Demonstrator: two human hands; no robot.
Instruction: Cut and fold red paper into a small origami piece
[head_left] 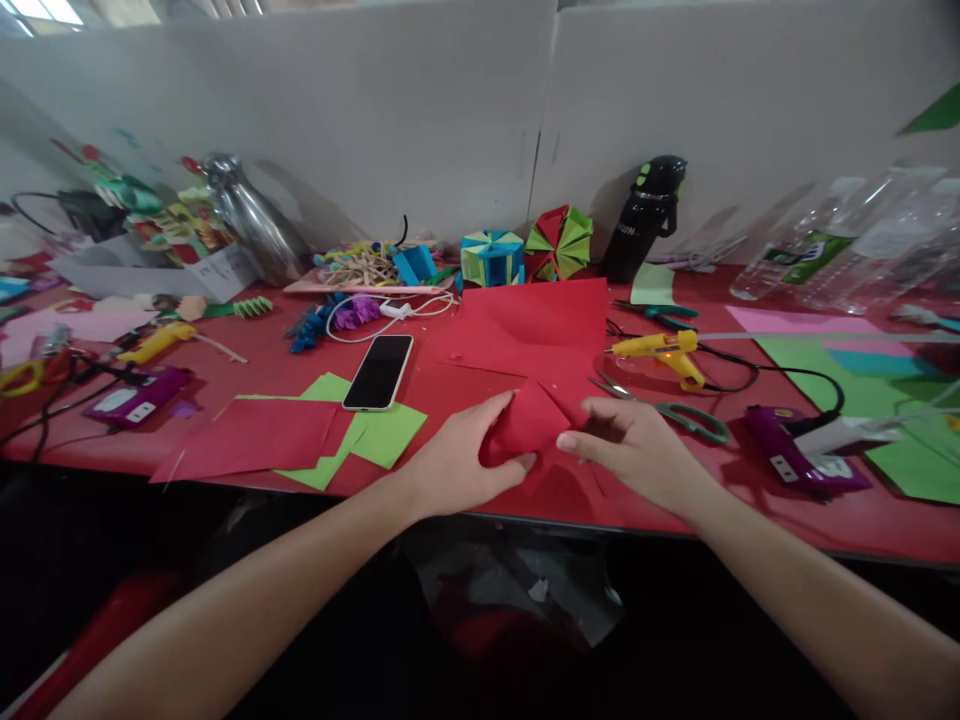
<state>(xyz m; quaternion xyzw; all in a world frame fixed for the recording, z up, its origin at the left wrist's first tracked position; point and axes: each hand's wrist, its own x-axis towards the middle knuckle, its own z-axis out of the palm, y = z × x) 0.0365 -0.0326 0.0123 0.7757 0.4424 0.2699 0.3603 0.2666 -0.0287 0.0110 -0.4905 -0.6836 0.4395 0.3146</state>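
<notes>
A small red paper piece (531,420) lies near the table's front edge, between my hands. My left hand (469,455) is around its left side, with thumb and fingers closed on it. At its right, my right hand (630,445) has its fingers curled and apart, the thumb tip close to the paper's right corner; nothing shows in its grip. Behind them a larger red sheet (532,325) lies on the red table (300,345). Left of my left hand are red sheets (247,437) over green paper squares (390,437).
A phone (379,373) lies on the green squares. Green-handled scissors (694,422), a yellow glue gun (660,350) and a purple power strip (802,455) are at the right. A black bottle (641,225) and paper models (491,260) stand behind.
</notes>
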